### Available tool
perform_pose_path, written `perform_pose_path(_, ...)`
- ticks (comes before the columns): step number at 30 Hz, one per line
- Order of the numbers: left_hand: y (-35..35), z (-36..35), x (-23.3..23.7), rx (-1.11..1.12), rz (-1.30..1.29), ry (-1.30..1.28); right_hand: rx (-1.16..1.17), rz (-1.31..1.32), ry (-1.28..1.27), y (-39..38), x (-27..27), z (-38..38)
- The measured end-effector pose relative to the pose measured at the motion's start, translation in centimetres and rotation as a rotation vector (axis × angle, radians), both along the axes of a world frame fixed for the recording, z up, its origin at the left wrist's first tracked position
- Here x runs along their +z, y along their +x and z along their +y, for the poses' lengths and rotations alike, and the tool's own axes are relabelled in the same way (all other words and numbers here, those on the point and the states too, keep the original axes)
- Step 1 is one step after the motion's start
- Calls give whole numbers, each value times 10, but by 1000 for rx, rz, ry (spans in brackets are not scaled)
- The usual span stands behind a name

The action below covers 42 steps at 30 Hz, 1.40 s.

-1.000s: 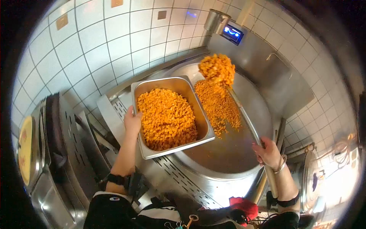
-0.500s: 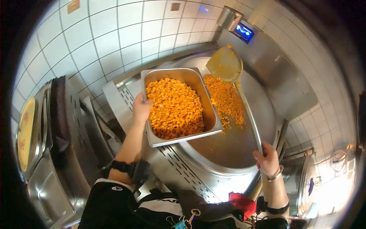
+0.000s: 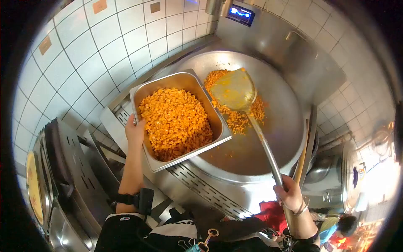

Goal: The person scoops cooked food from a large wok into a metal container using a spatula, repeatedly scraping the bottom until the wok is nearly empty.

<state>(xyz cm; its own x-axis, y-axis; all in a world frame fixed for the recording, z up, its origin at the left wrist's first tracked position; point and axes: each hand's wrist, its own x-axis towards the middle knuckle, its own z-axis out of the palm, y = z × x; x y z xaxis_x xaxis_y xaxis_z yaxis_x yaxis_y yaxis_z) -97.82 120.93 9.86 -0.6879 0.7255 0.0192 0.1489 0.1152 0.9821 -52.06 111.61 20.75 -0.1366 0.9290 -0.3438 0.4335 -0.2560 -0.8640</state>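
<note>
One closed left hand held the pan by its left rim and one closed right hand the ladle by its handle, so, with food at the far left of the wok, a level, close pan seemed wise.

Commercial-type kitchen. Before you, right of centre, sits a broad built-in steel wok; note the long-handled spatula over it, the deep food pan left of centre, the lit display at upper centre, and white wall tiles, upper left.
</note>
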Motion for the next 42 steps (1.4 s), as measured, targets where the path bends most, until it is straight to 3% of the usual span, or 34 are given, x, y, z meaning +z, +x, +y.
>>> perform_pose_path(2,-5,3,-9,-2,12,13,86,-227,82,2,-4,-4)
perform_pose_path(7,-6,2,-12,1,-16,81,122,-445,274,-11,8,3)
perform_pose_path(9,-9,3,-16,-39,-48,110,107,-647,478,-7,-1,11)
perform_pose_path(11,-10,3,-15,-42,-64,95,105,-614,530,-4,-2,16)
perform_pose_path(13,-7,1,-12,-43,-82,77,-23,-339,174,-4,7,16)
perform_pose_path(15,0,0,-2,22,-30,15,-23,-301,130,-4,12,12)
perform_pose_path(22,-7,5,-16,11,29,58,141,-425,263,-11,21,-5)
perform_pose_path(28,-12,3,-18,-37,-14,70,95,-588,396,-2,3,8)
perform_pose_path(32,-6,3,-10,-34,-47,88,50,-495,417,3,-3,14)
perform_pose_path(34,2,-2,4,-31,-46,81,-10,-330,169,-9,7,16)
perform_pose_path(35,5,-3,9,-12,-17,48,-14,-330,167,-11,6,19)
perform_pose_path(37,4,-1,3,1,13,15,141,-419,335,-14,1,27)
perform_pose_path(42,-2,0,-5,-30,-46,90,200,-484,467,-35,9,42)
